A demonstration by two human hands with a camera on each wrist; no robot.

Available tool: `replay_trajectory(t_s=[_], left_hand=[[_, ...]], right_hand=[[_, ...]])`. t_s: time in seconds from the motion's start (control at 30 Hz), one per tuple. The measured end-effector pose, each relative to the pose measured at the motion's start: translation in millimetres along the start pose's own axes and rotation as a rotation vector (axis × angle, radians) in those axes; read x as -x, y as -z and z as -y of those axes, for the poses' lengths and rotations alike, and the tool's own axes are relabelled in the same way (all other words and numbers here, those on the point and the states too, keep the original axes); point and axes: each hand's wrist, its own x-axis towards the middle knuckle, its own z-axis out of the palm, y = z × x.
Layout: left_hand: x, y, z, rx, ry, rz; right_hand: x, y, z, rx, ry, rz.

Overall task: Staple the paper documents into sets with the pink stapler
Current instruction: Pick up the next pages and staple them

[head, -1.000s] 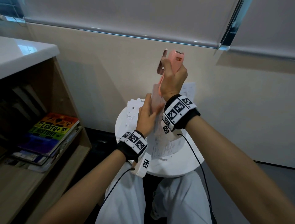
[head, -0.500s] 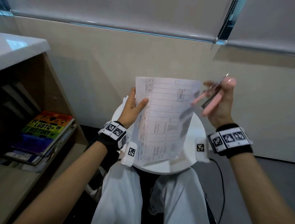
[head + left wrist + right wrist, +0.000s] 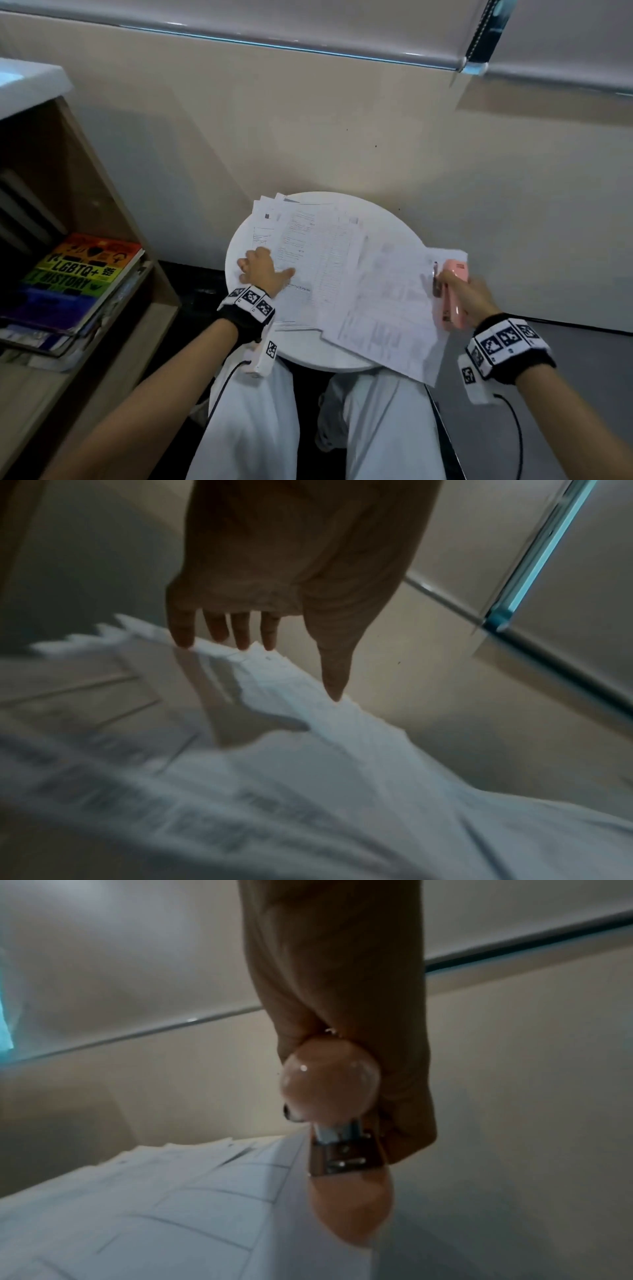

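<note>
Presently, by item:

Round table (image 3: 394, 222): a small white top set against the wall, by which all the paper is carried; the far right part of it is seen bare.

Loose stack (image 3: 308, 246): unstapled sheets are fanned over the left half of the table, their corners splayed past the far left edge, presumably so that single pages can be picked off.

Left hand (image 3: 262, 270): laid on the loose stack near the table's left edge, fingers nearly straight and spread, nothing gripped. In the left wrist view the fingertips (image 3: 183, 639) are seen touching the paper's edges (a hold-down or a reach for the next sheets, it is judged).

Set of sheets (image 3: 387, 315): lain across the near right edge of the table and overhanging it toward the lap, kept apart from the loose stack, so it is judged to be a finished set; no staple can be made out.

Pink stapler (image 3: 452, 294): held over the right edge of the table, above the overhanging set, its nose pointed away from the person and its metal arm a little parted from the body.

Right hand (image 3: 471, 298): curled round the pink stapler from the right side, so the tool is kept ready and need not be picked up again (the right wrist view shows only its rounded rear end and hinge).

Shelf (image 3: 85, 281): books are stacked in it, left of the table, well apart from the work.

Stage: between sets, by judgement; the next pages are to be gathered.
</note>
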Motion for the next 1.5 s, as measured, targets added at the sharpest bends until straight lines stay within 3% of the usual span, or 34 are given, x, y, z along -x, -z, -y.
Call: replay_trajectory(t_s=[0.07,0.2,0.5,0.67,0.77,0.87,0.93,1.03,1.17,1.37,1.5], left_hand=[[-1.0,-6.4,13.4,-0.142,0.079,-0.039],[-7.6,-15.2,28.6,-0.334,0.084,-0.088],[-15.6,-21.6,25.3,-0.334,0.046,-0.118],[-19.5,-21.5,21.1,-0.416,0.132,-0.083],[-25.4,-18.7,27.0,-0.274,0.152,-0.113],[-27.6,-18.1,38.4,-0.020,0.055,-0.174],[-24.9,-17.4,47.4,0.069,-0.058,-0.220],[-14.0,-7.9,56.5,0.142,-0.259,-0.344],[-3.1,13.1,65.3,0.045,-0.477,-0.464],[-6.9,33.5,75.0,0.403,-0.322,-0.349],[-5.6,47.7,63.4,0.308,-0.329,-0.385]], right_hand=[[-11.9,8.2,-0.7,0.051,0.010,-0.056],[-37.9,10.7,8.7,0.124,-0.026,-0.062],[-79.6,-29.7,26.9,0.262,0.054,-0.009],[-80.9,-49.8,22.7,0.289,0.032,0.045],[-76.2,-56.6,14.9,0.347,0.058,0.030],[-54.8,-61.8,8.0,0.582,0.270,-0.101],[-40.1,-63.1,5.4,0.546,0.378,0.016],[-11.8,-62.4,1.9,0.405,0.239,0.379],[-6.3,-72.9,-17.9,0.526,0.258,0.480],[17.0,-82.0,-10.4,0.504,0.230,0.587],[16.5,-88.8,0.5,0.393,0.132,0.589]])
